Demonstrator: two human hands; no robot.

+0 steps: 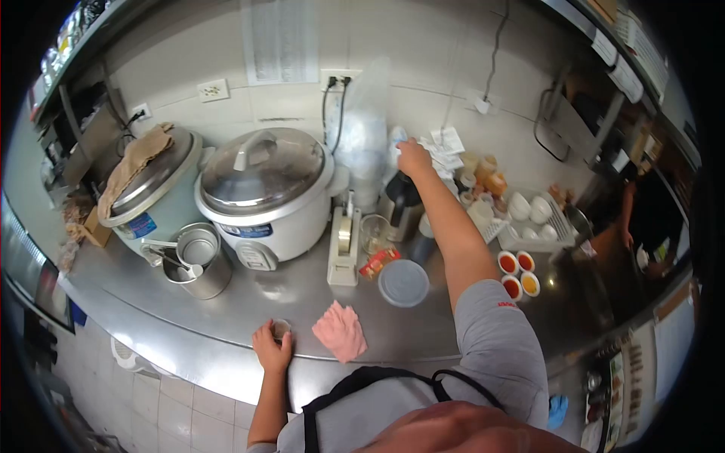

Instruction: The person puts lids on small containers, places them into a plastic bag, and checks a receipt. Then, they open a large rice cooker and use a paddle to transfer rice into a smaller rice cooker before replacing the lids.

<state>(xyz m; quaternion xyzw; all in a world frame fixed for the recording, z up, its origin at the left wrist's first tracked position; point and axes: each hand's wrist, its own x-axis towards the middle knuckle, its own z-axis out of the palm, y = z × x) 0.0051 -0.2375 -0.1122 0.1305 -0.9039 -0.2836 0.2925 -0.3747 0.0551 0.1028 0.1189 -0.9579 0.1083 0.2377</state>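
Note:
My left hand (272, 346) curls its fingers around a small clear cup (281, 329) that rests near the counter's front edge. My right arm stretches across the counter, and my right hand (414, 158) is closed near the wall. What its fingers grip is hidden; a bluish-white item shows just beyond them. Below that hand stands a metal thermos jug (404, 204) with a black top. A crumpled pink cloth (340, 331) lies to the right of my left hand. Behind it is a round container with a grey lid (403, 283).
Two large rice cookers (264, 189) (143, 185) stand at the left, with a metal pot (198, 279) of utensils in front. A tape dispenser (344, 257) sits mid-counter. Several sauce cups (519, 273) and a white basket (536, 240) of bowls are at the right. Another person (642, 211) stands far right.

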